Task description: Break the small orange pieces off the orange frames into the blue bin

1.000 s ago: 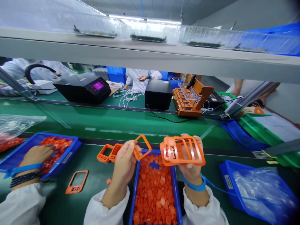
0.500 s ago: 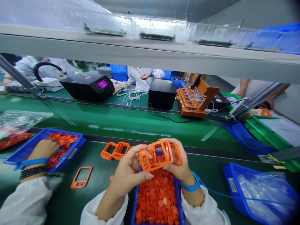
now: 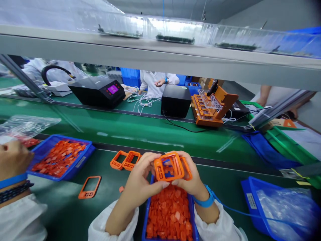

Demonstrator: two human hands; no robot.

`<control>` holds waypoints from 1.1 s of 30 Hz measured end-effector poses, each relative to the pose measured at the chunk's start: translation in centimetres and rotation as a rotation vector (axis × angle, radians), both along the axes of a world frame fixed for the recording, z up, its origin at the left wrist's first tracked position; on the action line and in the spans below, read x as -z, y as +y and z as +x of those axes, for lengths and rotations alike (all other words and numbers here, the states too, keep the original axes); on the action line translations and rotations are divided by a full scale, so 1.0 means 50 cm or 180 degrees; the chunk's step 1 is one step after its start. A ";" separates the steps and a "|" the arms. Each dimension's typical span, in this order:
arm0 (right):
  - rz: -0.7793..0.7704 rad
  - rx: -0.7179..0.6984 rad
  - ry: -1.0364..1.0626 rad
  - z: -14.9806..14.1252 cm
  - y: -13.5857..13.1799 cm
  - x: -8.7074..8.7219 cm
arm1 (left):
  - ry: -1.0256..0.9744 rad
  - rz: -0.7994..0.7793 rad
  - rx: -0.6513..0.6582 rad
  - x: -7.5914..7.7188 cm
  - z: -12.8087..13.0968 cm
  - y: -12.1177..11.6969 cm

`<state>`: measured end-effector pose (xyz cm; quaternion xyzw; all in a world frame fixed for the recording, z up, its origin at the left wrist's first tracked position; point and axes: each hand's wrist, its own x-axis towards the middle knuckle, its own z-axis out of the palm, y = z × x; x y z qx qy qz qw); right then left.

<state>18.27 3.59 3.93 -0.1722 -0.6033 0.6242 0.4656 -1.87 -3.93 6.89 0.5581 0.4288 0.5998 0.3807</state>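
Note:
Several orange plastic frames, each with a large window and small slots, are held as a loose stack between my two hands. My left hand grips the stack's left side, its thumb along the lower edge. My right hand has its fingers closed around the right side, where one frame sticks out from the others. Below them is a blue bin full of small orange parts. More orange frames lie just beyond my left hand. A single orange frame rests flat farther left, and a small orange piece lies nearby.
A co-worker's hand is at the left, by a second blue bin of orange parts. At right stands a blue bin holding clear plastic bags. Black boxes and an orange fixture stand beyond the green belt.
The co-worker's hand has left the left bin and moved further left. The frames in my hands have been turned slightly and drawn closer together.

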 end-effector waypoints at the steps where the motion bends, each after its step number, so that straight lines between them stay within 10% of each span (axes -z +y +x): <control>1: -0.0031 -0.0027 0.0037 -0.001 -0.001 0.000 | 0.0334 0.0139 -0.0135 0.001 -0.003 0.001; 33: -0.0293 -0.0143 0.0255 -0.020 -0.005 0.011 | 0.1329 0.0016 -0.0151 -0.020 -0.008 -0.004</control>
